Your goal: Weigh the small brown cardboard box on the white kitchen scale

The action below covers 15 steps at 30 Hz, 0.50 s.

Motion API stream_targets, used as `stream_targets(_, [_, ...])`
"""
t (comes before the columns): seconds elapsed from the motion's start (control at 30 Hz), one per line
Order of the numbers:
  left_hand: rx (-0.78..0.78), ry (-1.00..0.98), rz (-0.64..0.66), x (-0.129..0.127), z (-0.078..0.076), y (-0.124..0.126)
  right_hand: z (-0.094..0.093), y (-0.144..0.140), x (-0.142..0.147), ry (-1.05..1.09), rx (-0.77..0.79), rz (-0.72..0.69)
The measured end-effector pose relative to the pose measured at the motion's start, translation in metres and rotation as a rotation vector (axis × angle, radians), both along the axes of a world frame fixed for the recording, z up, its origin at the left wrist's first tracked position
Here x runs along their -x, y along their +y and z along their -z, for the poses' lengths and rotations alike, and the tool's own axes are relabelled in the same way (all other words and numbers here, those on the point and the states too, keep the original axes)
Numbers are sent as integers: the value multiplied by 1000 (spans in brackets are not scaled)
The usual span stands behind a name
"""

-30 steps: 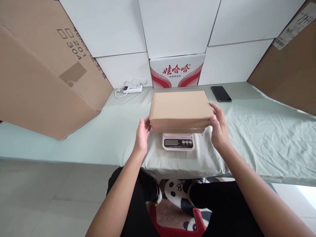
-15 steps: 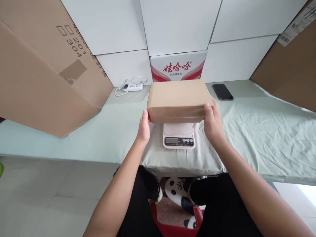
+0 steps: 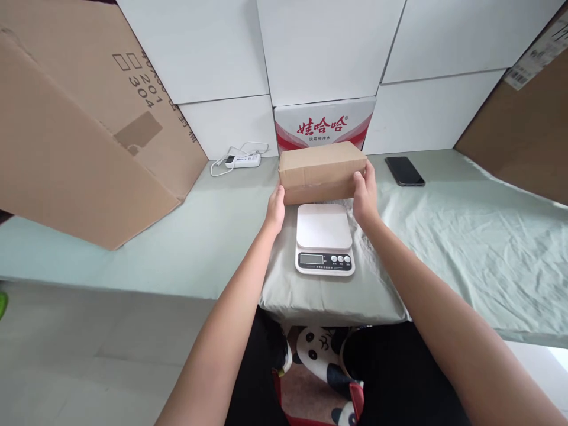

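A brown cardboard box (image 3: 323, 171) is gripped at its two ends, behind a white kitchen scale (image 3: 323, 228). At the box's left end is my left hand (image 3: 276, 208), thumb up along the side, its other fingers mostly hidden. My right hand (image 3: 365, 194) closes on the right end, with the thumb on the front face and fingers round the corner. The scale's plate is bare, and no digits can be made out on its display. Whether the box touches the table behind the scale I cannot tell.
A white and red printed carton (image 3: 319, 125) stands against the white panels behind the box. To the right lies a black phone (image 3: 404, 171); to the left, a white power strip (image 3: 242, 160) with its cable. Large cardboard cartons (image 3: 89, 136) flank the cloth-covered table (image 3: 222, 236).
Both hands have moved the box back, away from me, so the scale's plate now shows fully. The box also looks more tilted, its right end higher. The camera view has shifted slightly.
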<state>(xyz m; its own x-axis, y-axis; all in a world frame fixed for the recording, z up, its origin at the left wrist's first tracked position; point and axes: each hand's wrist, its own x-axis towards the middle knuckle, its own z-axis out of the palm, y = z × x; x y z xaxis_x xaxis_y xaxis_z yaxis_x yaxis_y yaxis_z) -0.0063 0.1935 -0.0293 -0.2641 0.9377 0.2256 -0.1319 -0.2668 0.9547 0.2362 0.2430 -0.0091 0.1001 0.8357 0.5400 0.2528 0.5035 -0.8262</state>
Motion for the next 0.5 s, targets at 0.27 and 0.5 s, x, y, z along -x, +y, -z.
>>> stream_targets(0.27, [74,25,-2,0,5,19,18,14,-8,-3,77,14])
stream_targets(0.5, [205,22,42,4,2,22,33,23,-24,-79,25,62])
